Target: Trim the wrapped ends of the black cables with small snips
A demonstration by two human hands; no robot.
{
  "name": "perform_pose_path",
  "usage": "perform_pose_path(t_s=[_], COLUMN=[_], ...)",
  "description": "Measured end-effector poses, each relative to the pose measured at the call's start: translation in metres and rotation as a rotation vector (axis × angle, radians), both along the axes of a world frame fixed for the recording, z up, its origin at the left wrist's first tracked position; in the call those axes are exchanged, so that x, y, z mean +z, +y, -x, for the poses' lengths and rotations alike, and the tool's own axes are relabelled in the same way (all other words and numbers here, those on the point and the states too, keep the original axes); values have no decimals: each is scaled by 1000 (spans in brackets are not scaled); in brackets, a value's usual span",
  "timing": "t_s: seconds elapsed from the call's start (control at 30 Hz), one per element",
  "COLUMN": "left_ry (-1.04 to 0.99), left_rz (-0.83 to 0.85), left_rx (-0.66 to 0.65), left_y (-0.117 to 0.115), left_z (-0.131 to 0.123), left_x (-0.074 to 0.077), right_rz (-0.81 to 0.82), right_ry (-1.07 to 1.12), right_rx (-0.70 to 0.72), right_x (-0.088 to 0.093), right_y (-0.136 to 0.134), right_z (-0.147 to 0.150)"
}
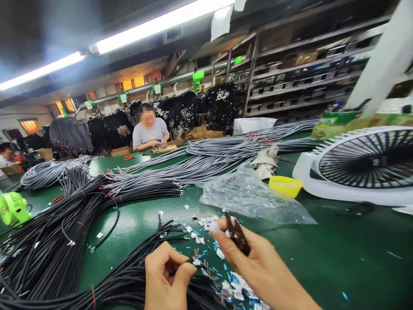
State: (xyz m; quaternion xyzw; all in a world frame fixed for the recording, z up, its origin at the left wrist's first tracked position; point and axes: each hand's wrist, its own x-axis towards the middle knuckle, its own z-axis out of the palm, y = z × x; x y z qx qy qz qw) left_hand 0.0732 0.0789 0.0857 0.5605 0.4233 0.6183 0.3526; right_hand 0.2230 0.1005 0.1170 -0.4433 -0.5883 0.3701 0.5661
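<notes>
My left hand pinches the stripped end of a black cable between thumb and fingers; thin coloured wires stick out of it. Just to the right and higher, my right hand is closed around a small dark snips-like tool, blurred, its exact kind unclear. Something white covers the right thumb tip. Beneath both hands lie white foil scraps and bits of blue insulation. A bundle of black cables runs under my left hand, its ends fanned toward the scraps.
Larger black cable bundles and grey cables cover the left and middle of the green table. A plastic bag, yellow bowl and white fan stand to the right. A person works across the table.
</notes>
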Motion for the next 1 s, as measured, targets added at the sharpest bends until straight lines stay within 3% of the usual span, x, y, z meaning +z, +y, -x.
perform_pose_path(t_s=[0.1,0.27,0.33,0.47,0.6,0.63,0.8,1.0], left_ry=[41,133,138,156,141,129,97,142], left_rz=[-22,-52,-15,33,97,121,177,197], left_rx=[-18,2,-8,-18,-2,-4,-26,-49], left_y=[0,1,1,0,-1,-1,0,0], left_z=[0,-2,-2,-2,-1,0,-1,0], left_x=[0,-2,-3,-3,2,3,8,9], right_rz=[-59,118,12,-400,-468,-477,-703,-746], right_ry=[-122,-21,-96,-390,-423,-415,-447,-689], right_rx=[107,223,238,33,-309,-327,7,47], right_x=[0,-6,-7,-5,-3,-1,3,-6], right_y=[-4,-13,-14,-7,0,1,-4,-5], right_z=[9,15,14,5,-7,-8,-3,2])
